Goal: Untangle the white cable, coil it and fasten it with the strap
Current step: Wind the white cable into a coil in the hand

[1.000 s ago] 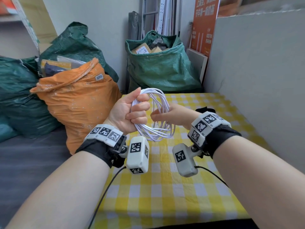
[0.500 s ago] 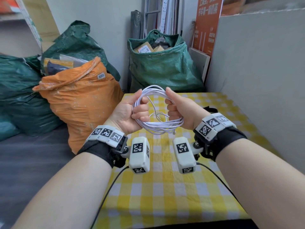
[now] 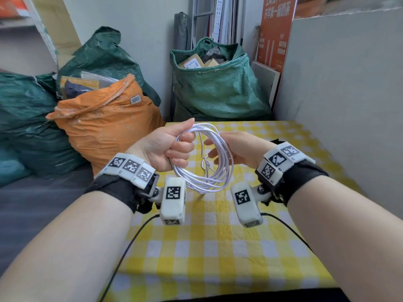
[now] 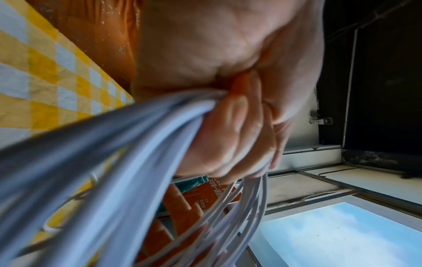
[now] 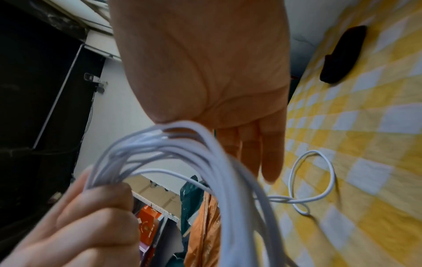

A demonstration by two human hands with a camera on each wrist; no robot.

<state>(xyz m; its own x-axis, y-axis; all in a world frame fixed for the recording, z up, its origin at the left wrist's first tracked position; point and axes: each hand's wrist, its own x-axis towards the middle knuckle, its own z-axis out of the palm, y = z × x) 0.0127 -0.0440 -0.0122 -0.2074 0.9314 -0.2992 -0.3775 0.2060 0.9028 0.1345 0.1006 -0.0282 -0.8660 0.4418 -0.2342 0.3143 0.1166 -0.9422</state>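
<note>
My left hand grips the white cable, wound into a coil of several loops, and holds it upright above the table; its fingers curl round the bundle. My right hand is just behind the coil's right side with its fingers straight, holding nothing. A loose end of the cable hangs down from the coil and lies in a small loop on the cloth. The black strap lies on the table beyond my right hand; in the head view my right wrist mostly hides it.
The table wears a yellow and white checked cloth. An orange sack stands against its left edge, green bags behind it, and a grey board along its right side. A dark grey surface lies to the left.
Half a second ago my right hand gripped the coil's right side; it has let go and opened. The coil now hangs from my left hand alone and has swung more upright.
</note>
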